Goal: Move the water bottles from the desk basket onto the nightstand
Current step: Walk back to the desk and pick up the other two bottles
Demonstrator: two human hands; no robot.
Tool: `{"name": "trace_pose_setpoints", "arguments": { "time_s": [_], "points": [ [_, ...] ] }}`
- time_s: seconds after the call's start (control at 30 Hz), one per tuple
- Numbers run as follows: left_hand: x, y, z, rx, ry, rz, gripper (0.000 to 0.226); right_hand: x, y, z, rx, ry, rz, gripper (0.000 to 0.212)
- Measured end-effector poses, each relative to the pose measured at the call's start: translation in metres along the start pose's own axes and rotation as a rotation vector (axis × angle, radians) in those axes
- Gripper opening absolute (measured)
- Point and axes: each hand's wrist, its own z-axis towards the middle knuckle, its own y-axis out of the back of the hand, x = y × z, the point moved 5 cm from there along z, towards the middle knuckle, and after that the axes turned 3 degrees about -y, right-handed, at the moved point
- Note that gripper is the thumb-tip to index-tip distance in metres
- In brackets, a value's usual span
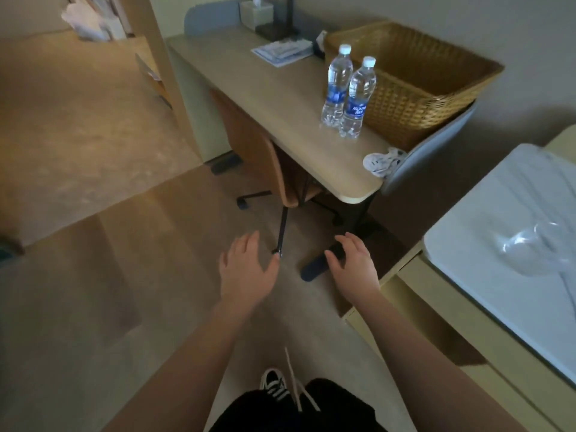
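Note:
Two clear water bottles with white caps and blue labels stand upright side by side on the desk (280,98), one (337,85) slightly behind the other (357,98). Both stand just left of a wicker basket (414,88) at the desk's right end; nothing shows inside the basket from here. My left hand (247,272) and my right hand (353,265) hover over the floor in front of the desk, well short of the bottles, fingers apart and holding nothing. A pale nightstand (436,304) sits at the lower right under a white top (498,244).
A brown desk chair (265,157) is tucked under the desk, its black legs spread on the floor. A tissue box (256,14), lamp base (276,29) and papers (282,51) lie at the desk's far end. A crumpled white item (385,160) rests by the desk corner. A clear glass (536,244) lies on the white top.

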Motion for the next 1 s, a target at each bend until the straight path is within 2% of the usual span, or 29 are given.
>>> {"name": "trace_pose_setpoints", "arguments": {
  "time_s": [0.33, 0.67, 0.83, 1.0],
  "points": [
    [-0.023, 0.006, 0.181, 0.024, -0.128, -0.061, 0.066, 0.023, 0.018, 0.156, -0.111, -0.105, 0.0, 0.05],
    [-0.072, -0.011, 0.363, 0.161, -0.339, -0.102, 0.066, 0.048, 0.04, 0.314, -0.306, -0.199, 0.1, 0.046],
    [-0.104, -0.013, 0.44, 0.194, -0.41, -0.178, 0.067, 0.043, 0.064, 0.353, -0.415, -0.288, 0.131, 0.046],
    [-0.131, -0.021, 0.478, 0.231, -0.515, -0.179, 0.069, 0.036, 0.072, 0.367, -0.478, -0.385, 0.185, 0.052]
  ]
}}
